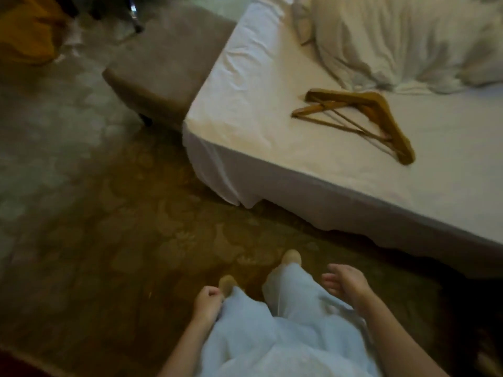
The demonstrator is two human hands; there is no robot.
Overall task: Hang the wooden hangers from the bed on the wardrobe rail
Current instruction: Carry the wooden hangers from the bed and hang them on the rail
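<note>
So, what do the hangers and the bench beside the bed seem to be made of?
Hangers: probably wood, honey-coloured and smooth-looking. Bench: seemingly padded fabric, matt grey-brown, with soft rounded edges; the blur leaves it open.

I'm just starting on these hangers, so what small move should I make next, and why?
Probably step toward the bed and reach the right hand to the wooden hangers. They lie piled on the sheet near its corner, untouched; the right hand is empty and nearer to them than the left hand.

Patterned carpet (dim, brownish); beige upholstered bench against bed end; rumpled white duvet on top.
</note>
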